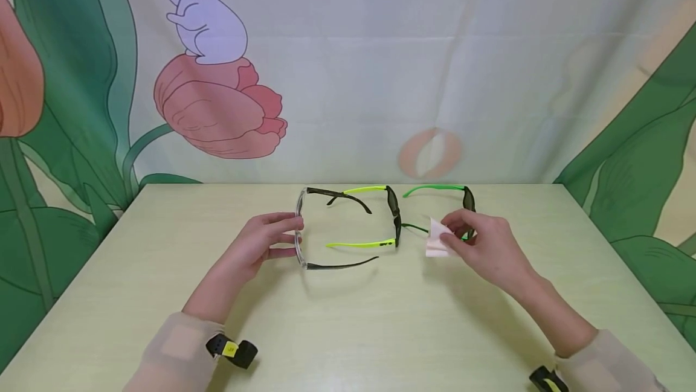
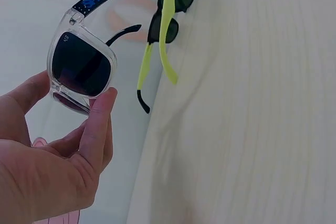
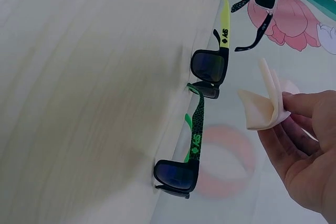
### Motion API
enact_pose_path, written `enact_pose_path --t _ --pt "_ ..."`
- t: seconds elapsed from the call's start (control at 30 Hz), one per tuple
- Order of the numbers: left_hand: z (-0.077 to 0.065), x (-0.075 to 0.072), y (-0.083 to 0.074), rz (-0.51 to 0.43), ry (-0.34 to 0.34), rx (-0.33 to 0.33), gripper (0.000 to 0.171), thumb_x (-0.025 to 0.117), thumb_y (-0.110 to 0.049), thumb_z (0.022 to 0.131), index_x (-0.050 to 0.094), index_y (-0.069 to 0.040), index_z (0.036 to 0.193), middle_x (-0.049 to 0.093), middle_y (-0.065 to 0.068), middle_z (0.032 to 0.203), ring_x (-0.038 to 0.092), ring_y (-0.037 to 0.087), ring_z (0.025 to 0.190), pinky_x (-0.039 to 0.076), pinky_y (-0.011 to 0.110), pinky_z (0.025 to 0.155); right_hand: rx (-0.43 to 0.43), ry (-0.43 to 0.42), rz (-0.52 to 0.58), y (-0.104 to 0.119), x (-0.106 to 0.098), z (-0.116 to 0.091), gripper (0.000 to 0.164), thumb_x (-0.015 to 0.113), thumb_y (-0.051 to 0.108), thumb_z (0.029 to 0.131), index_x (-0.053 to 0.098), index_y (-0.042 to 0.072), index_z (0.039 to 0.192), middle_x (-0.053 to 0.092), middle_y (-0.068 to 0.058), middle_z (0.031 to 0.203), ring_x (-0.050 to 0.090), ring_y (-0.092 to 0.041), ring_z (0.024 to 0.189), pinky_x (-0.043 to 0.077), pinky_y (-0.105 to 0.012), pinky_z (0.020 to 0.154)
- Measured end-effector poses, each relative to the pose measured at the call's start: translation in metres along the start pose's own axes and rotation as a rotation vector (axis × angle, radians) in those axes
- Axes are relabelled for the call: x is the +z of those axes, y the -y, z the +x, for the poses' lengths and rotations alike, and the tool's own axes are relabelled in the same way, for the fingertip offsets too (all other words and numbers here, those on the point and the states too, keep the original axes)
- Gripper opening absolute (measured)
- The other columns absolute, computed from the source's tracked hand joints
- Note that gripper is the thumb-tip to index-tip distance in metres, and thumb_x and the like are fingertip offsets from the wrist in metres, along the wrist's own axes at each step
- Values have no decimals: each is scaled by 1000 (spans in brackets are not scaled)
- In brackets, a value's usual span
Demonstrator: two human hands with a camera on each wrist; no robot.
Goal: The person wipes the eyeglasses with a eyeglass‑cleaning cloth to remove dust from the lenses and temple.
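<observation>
My left hand [image 1: 266,244] grips a pair of clear-framed sunglasses [image 2: 81,64] by the bridge, fingers and thumb around its middle. Its dark lenses face the left hand, and the dark, patterned temples [image 1: 342,266] stretch out to the right, unfolded. In my right hand [image 1: 486,247] a folded pale cloth [image 3: 262,103] is pinched between thumb and fingers. Behind that hand in the head view lie sunglasses with green temples [image 3: 178,174], partly hidden by it. Between the hands, sunglasses with black front and yellow temples [image 1: 398,217] rest on the table, temples unfolded.
The pale wooden table [image 1: 359,331] ends at a hanging curtain [image 1: 348,78] printed with flowers, leaves and a white animal. A black strap with a small device [image 1: 234,350] sits on the left wrist, another [image 1: 548,380] on the right.
</observation>
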State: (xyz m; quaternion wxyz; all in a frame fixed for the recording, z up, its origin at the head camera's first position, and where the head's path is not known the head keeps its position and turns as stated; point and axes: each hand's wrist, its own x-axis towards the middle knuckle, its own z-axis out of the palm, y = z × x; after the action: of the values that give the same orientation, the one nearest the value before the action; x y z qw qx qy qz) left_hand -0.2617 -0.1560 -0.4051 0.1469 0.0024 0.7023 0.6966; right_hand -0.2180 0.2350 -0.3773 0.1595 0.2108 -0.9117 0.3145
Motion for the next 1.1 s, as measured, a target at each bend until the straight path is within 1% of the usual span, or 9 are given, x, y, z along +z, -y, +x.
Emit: enact_pose_path --t 0.1,0.23,0.37,0.53,0.67,0.8,0.93,1.1 --pt "3 -8 3 -1 8 -5 59 67 -29 92 47 7 134 59 15 118 60 32 106 54 38 83 -12 1 0 -1 0 0 18 76 12 83 67 14 99 67 8 85 61 -8 71 53 -25 59" --pt "8 -18 8 0 18 -23 61 65 -29 93 45 10 134 56 20 121 58 36 110 54 37 84 -25 -1 -3 -3 0 -1 17 75 11 84 67 14 99 67 8 84 60 -7 73 53 -25 60" --pt "11 -26 10 13 14 -45 61 66 -30 93 45 10 134 55 23 123 56 38 112 54 37 85 -24 0 -5 -4 -1 -1 17 75 10 84 67 14 99 66 8 85 59 -7 73 54 -25 60" --pt "13 -34 10 52 16 -71 61 67 -31 91 48 10 132 54 25 123 58 39 110 54 37 84 -25 0 4 -5 -1 -1 17 75 10 84 67 13 99 66 8 85 59 -7 74 54 -25 60" --pt "16 -39 12 80 18 -76 59 66 -32 92 50 11 129 57 24 117 61 37 105 53 38 86 -29 4 -2 -5 -1 -2 17 75 11 84 67 13 99 66 9 83 59 -6 74 54 -24 60" --pt "19 -43 15 84 15 -84 57 64 -30 94 48 13 128 59 21 111 64 30 97 53 38 87 -31 6 -7 -5 0 -2 17 75 10 84 67 13 99 66 9 83 59 -6 74 53 -24 60" --pt "20 -44 14 101 9 -92 56 61 -29 96 45 14 129 58 21 110 64 26 92 53 38 86 -29 8 -7 -5 0 -3 18 75 9 84 67 12 100 66 8 84 59 -8 75 54 -24 60" --pt "25 -45 13 138 -20 -90 62 59 -27 97 34 10 139 58 23 114 64 29 98 53 39 86 -23 22 -11 -6 0 -4 19 75 9 84 67 12 101 67 7 86 60 -8 75 54 -24 60"
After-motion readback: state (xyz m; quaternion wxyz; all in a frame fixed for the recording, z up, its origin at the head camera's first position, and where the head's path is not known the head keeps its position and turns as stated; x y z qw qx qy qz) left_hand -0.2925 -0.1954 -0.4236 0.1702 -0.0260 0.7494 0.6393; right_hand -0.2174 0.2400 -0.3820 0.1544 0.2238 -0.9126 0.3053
